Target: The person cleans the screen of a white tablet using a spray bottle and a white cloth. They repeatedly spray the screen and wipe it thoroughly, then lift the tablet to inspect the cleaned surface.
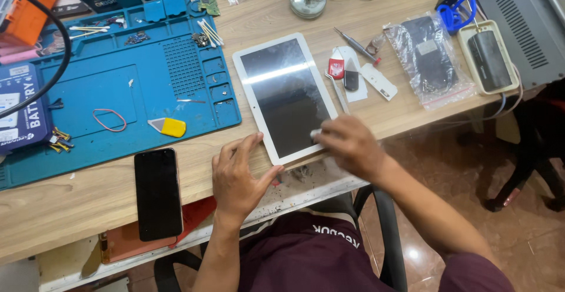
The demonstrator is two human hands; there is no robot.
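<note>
White-framed tablet with dark glass screen [286, 96] lies face up on the wooden desk [82, 203], still whole, no panel lifted. Left hand [238, 177] rests flat, fingers spread, at its near-left corner. Right hand [347, 145] is blurred at the near-right edge, seemingly pinching a small pale piece; grip unclear. Black phone [157, 193] and blue repair mat [126, 86] lie to the left.

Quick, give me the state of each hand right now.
Left hand: open, flat on the wooden table, fingertips at the white tablet.
Right hand: blurred at the tablet's edge, pinching something small and white; grip cannot be told.
</note>
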